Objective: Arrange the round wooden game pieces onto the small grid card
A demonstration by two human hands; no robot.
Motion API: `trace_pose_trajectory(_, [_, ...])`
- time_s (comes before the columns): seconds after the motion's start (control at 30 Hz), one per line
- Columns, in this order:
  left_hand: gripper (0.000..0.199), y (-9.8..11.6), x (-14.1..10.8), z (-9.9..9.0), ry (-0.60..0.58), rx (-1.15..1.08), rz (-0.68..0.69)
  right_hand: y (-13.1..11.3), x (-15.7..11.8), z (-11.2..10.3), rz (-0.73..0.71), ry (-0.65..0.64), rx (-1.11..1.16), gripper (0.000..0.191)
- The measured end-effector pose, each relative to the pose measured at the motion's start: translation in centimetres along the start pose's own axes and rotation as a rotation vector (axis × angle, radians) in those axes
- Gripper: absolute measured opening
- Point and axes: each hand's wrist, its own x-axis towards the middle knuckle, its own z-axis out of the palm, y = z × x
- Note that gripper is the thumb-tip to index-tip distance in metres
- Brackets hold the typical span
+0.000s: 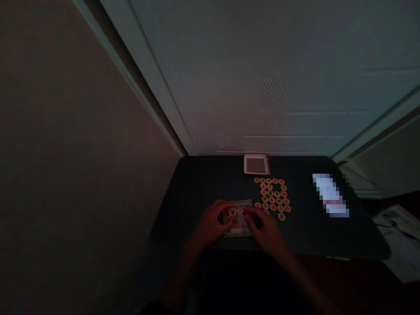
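Observation:
Round wooden pieces [272, 200] with red or dark characters lie in rows on the dark table, right of a small light box or board [244, 231]. My left hand [211, 222] curves around the left side of this box, thumb and fingers apart at a few round pieces [232, 212] there; whether it grips one is unclear. Over the box's right part is my right hand [262, 226], its thumb and fingertips pinched together. Anything between those fingertips is too small and dark to make out.
At the back of the dark table [197, 183] sits a shallow light tray [256, 165] against the white panel. A bright, pixelated phone-like object [330, 195] lies at the right. Papers [402, 245] are beyond the table's right edge.

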Motion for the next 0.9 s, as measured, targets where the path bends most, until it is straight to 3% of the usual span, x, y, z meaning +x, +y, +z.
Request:
trace_pose_trajectory(0.23, [0.018, 1.3, 0.1, 1.6, 0.079, -0.144, 0.004, -1.3, 1.0, 0.6, 0.096, -0.042, 0.25, 0.021])
trace_pose_trajectory(0.47, [0.02, 1.0, -0.2, 2.5, 0.069, -0.25, -0.049, -0.9, 1.3, 0.4, 0.129, -0.032, 0.279, 0.026])
trace_pose_trajectory(0.7, [0.017, 1.1, -0.2, 3.6, 0.116, -0.454, -0.249, -1.1, 1.0, 0.6, 0.094, -0.042, 0.269, 0.024])
trace_pose_trajectory(0.9, [0.019, 1.0, -0.1, 3.4, 0.155, -0.387, -0.277, -0.9, 1.0, 0.8, 0.113, -0.028, 0.277, 0.025])
